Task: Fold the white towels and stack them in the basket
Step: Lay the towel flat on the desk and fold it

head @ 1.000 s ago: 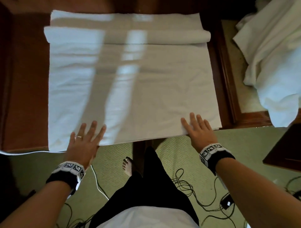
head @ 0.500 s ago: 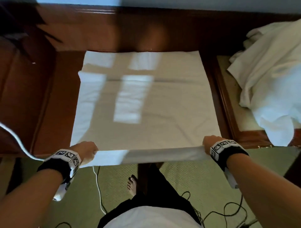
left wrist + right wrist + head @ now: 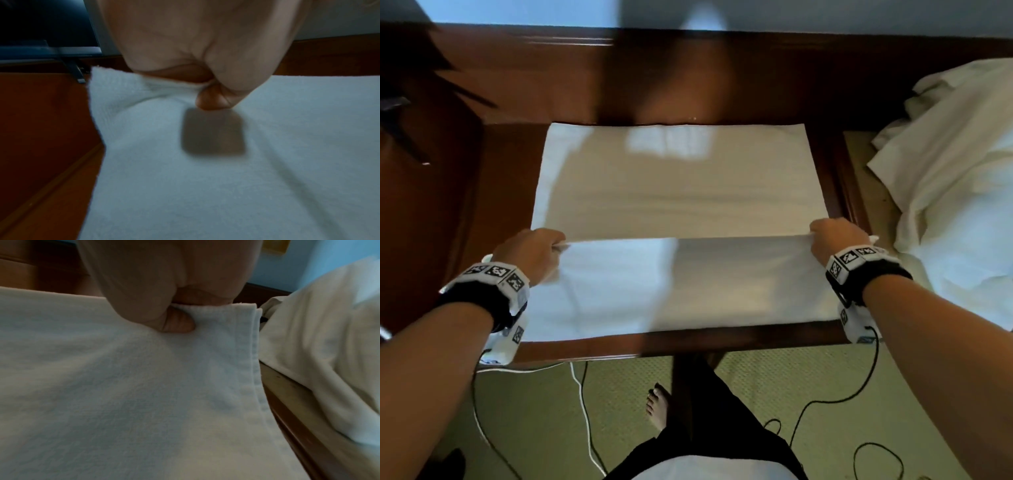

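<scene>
A white towel (image 3: 674, 192) lies spread on the dark wooden table (image 3: 619, 346). Its near part (image 3: 681, 284) is lifted and carried over the rest. My left hand (image 3: 534, 248) pinches the near-left corner of the towel (image 3: 144, 91) between thumb and curled fingers. My right hand (image 3: 835, 236) pinches the near-right corner (image 3: 216, 313) the same way. The held edge runs straight between the two hands, about halfway across the towel. No basket is in view.
A heap of loose white towels (image 3: 959, 192) lies on a lower surface to the right of the table. A wooden wall panel (image 3: 688, 75) rises behind the table. Cables (image 3: 585, 411) trail over the green carpet by my feet.
Both hands went from lying flat on the towel's near edge to gripping its corners, then lifted that edge and carried it away from me over the towel.
</scene>
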The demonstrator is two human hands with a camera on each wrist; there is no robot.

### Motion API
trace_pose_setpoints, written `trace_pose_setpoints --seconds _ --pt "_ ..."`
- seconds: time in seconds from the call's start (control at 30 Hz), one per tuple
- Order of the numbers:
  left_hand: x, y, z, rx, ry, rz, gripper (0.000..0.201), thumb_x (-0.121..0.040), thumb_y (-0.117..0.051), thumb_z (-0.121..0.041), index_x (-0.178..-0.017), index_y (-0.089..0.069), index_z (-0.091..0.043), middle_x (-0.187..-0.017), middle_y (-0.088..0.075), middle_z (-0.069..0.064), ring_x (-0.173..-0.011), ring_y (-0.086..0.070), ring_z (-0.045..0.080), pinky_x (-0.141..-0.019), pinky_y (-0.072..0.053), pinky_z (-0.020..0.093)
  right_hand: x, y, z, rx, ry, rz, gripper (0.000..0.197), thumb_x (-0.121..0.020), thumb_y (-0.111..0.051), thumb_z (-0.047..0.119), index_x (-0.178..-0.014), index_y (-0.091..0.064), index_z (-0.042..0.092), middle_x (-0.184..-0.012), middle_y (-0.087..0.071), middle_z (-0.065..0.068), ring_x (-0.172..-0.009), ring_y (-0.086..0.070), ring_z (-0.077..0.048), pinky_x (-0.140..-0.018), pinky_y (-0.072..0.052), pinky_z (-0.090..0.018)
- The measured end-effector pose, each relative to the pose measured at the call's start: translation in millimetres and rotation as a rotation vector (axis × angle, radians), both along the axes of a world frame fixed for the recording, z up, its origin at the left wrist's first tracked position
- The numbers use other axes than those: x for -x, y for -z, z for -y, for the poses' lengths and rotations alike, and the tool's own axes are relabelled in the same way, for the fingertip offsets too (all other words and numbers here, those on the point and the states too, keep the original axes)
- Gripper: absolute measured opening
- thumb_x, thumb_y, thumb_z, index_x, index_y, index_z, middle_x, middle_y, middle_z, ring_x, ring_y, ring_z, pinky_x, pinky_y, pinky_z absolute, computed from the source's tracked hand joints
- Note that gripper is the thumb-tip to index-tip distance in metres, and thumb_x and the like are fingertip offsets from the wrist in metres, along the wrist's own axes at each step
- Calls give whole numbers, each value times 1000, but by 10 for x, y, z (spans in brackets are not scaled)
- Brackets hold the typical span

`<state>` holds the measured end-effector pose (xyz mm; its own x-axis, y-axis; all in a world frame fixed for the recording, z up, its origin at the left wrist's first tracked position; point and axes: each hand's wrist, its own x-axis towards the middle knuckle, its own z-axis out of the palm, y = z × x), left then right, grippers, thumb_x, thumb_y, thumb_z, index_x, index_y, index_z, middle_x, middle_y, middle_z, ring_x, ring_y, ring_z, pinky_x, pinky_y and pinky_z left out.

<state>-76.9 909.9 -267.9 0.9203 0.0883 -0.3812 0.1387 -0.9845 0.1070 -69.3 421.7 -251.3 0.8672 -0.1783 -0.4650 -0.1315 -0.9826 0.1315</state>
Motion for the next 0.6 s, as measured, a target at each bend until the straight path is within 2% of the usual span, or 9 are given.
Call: trace_pose_setpoints --seconds 0.23,0.3,0.37,0.43,0.5,0.57,0.6 --pt "-668 198 -1 -55 -22 -29 29 -98 -53 -20 -70 -54 -13 -68 -53 7 -68 -54 34 -63 -41 36 -762 191 -103 -29 7 0 27 -88 -49 2 -107 -65 13 -112 -65 -17 -104 -61 -39 -89 -49 -43" --pt "-739 227 26 -69 -17 -4 28 -98 -55 -17 -71 -54 -12 -65 -48 4 -69 -52 34 -66 -41 37 -839 272 -95 -58 38 13 26 -86 -49 0 -101 -66 12 -107 -65 -17 -100 -61 -39 -83 -49 -41" --pt "-798 276 50 -67 -25 24 21 -95 -56 -11 -75 -59 -13 -67 -49 7 -71 -49 34 -67 -41 37 -908 398 -64 -63 53 25 24 -86 -51 1 -101 -67 12 -103 -66 -17 -98 -61 -38 -80 -49 -40" --pt "-834 305 82 -49 -32 78 15 -91 -58 -5 -84 -67 -14 -80 -62 18 -75 -53 38 -68 -44 40 -929 517 -28 -41 37 75 23 -85 -53 2 -102 -68 9 -100 -66 -16 -99 -60 -38 -85 -49 -42" --pt "-854 369 97 -31 -11 148 21 -87 -58 -3 -97 -72 -15 -99 -70 22 -88 -61 45 -80 -50 48 -906 653 34 -18 -3 226 27 -82 -56 2 -105 -68 8 -106 -63 -16 -107 -55 -39 -94 -43 -49" --pt "-830 463 92 -61 32 197 36 -86 -61 -9 -120 -67 -15 -125 -64 18 -111 -57 45 -97 -45 56 -824 768 61 -43 2 386 39 -80 -60 3 -118 -64 11 -128 -56 -14 -120 -46 -40 -101 -35 -55" --pt "-776 524 100 -67 44 186 47 -86 -63 -14 -133 -59 -17 -139 -55 17 -124 -49 44 -104 -40 58 -746 820 42 -76 9 439 44 -81 -61 7 -125 -60 13 -138 -50 -13 -125 -41 -40 -102 -32 -56"
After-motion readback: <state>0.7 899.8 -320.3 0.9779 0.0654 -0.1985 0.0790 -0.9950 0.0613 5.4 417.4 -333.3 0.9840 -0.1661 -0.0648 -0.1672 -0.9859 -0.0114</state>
